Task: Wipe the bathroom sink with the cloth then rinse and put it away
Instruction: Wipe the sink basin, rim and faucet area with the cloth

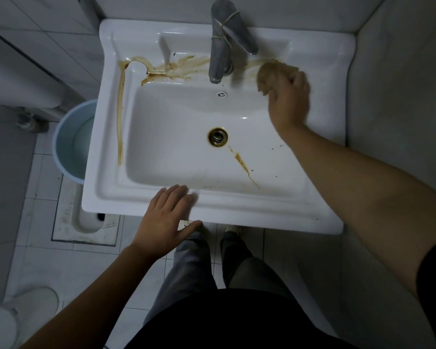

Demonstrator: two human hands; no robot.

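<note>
A white ceramic sink (237, 205) fills the middle of the view, streaked with brown stains along its left rim, behind the basin and below the drain (217, 136). My right hand (288, 102) grips a bunched brownish cloth (268, 74) and presses it on the back ledge, just right of the metal tap (222, 46). The cloth looks blurred. My left hand (168, 217) rests flat on the sink's front rim, fingers straight, holding nothing.
A light blue bucket (72, 142) stands on the floor left of the sink, beside a squat toilet pan (86, 222). A tiled wall closes in on the right. A white round object (18, 313) sits at the bottom left. My legs stand under the front rim.
</note>
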